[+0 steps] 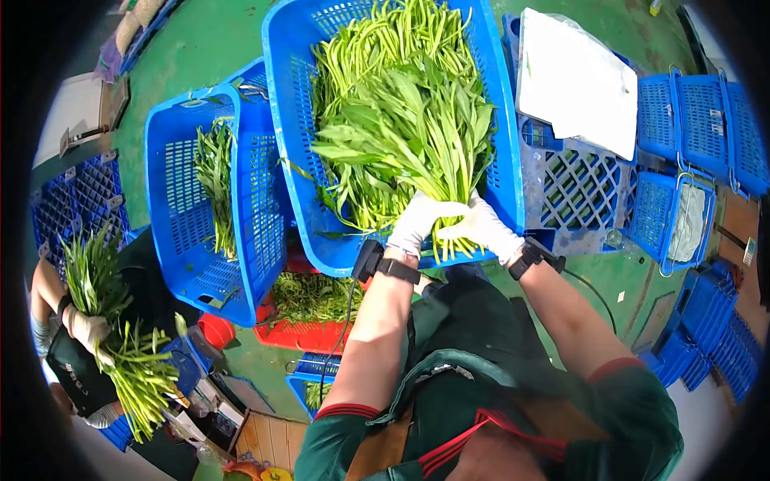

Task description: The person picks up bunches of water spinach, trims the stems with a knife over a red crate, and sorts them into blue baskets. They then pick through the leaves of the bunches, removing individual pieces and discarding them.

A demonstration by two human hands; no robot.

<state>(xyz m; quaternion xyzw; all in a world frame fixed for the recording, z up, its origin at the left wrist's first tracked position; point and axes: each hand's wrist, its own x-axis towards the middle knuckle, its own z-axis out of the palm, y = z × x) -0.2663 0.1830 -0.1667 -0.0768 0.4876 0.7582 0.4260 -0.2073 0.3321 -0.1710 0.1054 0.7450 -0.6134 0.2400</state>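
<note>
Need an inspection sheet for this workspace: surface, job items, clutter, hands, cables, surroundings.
Surface: green floor under the crates.
Job items: bunch of greens over more greens in the large blue crate.
Clutter: white slab to the right; second blue crate and red basket, both holding greens.
Hands: gloved left hand and right hand, both closed around the stems.
Cables: black left cable and right cable at the wrists; far ends unclear.
Surroundings: co-worker's hand with another bunch, left; stacked baskets, right.
</note>
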